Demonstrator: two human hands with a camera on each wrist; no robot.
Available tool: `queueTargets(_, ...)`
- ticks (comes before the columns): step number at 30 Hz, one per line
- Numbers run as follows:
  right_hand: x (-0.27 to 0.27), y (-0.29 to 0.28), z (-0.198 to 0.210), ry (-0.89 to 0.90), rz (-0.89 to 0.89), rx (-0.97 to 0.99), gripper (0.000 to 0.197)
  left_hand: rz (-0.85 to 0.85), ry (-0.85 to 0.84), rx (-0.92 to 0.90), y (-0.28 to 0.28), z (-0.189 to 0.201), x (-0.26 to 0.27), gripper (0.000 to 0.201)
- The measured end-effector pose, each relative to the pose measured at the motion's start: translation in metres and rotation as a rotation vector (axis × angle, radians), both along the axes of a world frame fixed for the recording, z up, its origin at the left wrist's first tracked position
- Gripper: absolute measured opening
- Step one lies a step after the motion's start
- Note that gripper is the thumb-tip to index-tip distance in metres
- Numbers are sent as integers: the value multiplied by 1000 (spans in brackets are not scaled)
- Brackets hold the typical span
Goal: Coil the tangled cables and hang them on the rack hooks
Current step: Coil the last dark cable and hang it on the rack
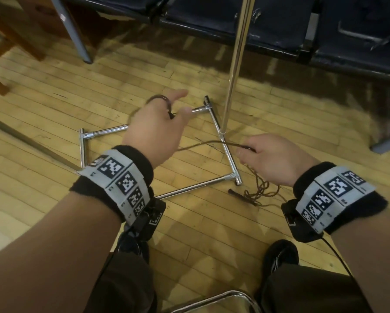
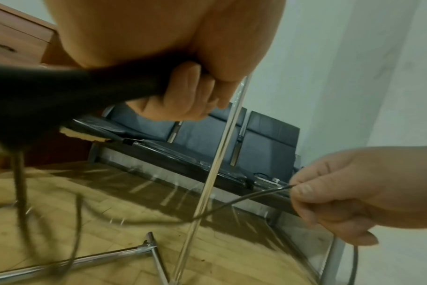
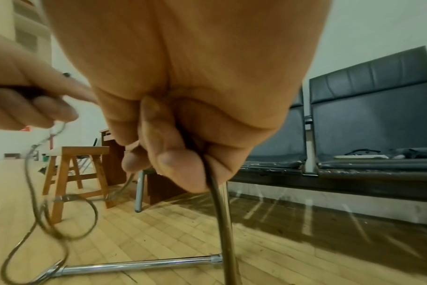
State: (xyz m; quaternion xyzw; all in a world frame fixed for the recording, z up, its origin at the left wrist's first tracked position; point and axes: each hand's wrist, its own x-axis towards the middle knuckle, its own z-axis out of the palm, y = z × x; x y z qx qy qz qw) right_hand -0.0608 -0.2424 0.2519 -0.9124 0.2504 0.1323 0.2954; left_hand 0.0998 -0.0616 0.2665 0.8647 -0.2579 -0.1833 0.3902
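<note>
Nearest the head camera are two forearms with marker-patterned wristbands, reaching out over the wooden floor (image 1: 54, 91). Left hand (image 1: 153, 129) has its fingers curled round loops of the thin dark cable (image 1: 203, 143); right hand (image 1: 273, 159) pinches the same cable between thumb and fingertips. Between the hands the cable runs roughly left to right, sagging slightly, and passes in front of the rack pole (image 1: 236, 64). From the right hand it drops to a tangled heap (image 1: 260, 193) on the floor, just beside a corner of the chrome rack base (image 1: 189, 188), with a dark plug end lying next to it.

Only the left wrist view shows the gathered loops hanging blurred below the left fist. Only the right wrist view shows the cable leaving the right hand pointing straight down, and a wooden stool (image 3: 73, 169) beyond. Dark padded seats (image 1: 280, 23) stand behind the pole
</note>
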Motion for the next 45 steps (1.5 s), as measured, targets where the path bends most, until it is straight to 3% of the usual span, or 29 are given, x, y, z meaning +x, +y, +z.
queueTargets(3,6,12,1,-63,48,34,31,-314,74,53,-7,2,-17,40)
queueTargets(5,8,17,5,-169,38,91,27,-431,68,113,-10,1,-21,39)
queueTargets(9,6,20,12,-238,32,156,25,-446,72,142,-10,0,-14,8)
queueTargets(13,3,19,12,-275,22,207,20,-491,67,159,-9,2,-8,25)
queueTargets(16,0,13,13,-276,-1,253,27,-327,290,-57,-6,5,-5,26)
queueTargets(18,-3,6,13,-229,10,261,34,-81,463,-312,-5,11,0,25)
queueTargets(21,-10,-6,9,-129,10,265,38,332,515,-606,1,19,19,21)
queueTargets(23,-13,-11,4,-75,4,222,38,480,477,-616,6,15,31,20)
queueTargets(24,-14,-12,3,-57,6,180,38,485,381,-486,9,11,34,20)
queueTargets(26,-12,-11,1,-42,12,99,38,417,119,-170,13,4,32,17)
queueTargets(28,-8,-6,5,-41,1,90,38,306,-18,-103,13,0,23,22)
queueTargets(32,2,10,16,-61,7,166,34,-176,126,-28,3,2,-4,43)
queueTargets(35,6,18,20,-59,25,197,30,-403,17,105,-7,0,-20,61)
queueTargets(36,6,19,21,-62,24,214,29,-435,12,130,-9,-1,-21,57)
queueTargets(38,3,17,21,-97,9,270,28,-501,16,166,-11,-2,-22,30)
queueTargets(39,2,16,21,-121,2,301,28,-519,18,174,-11,-1,-22,12)
queueTargets(42,-1,12,20,-176,4,376,26,-475,-35,140,-11,-3,-20,27)
queueTargets(45,-3,7,19,-174,-21,364,24,-175,118,-101,-7,0,-6,30)
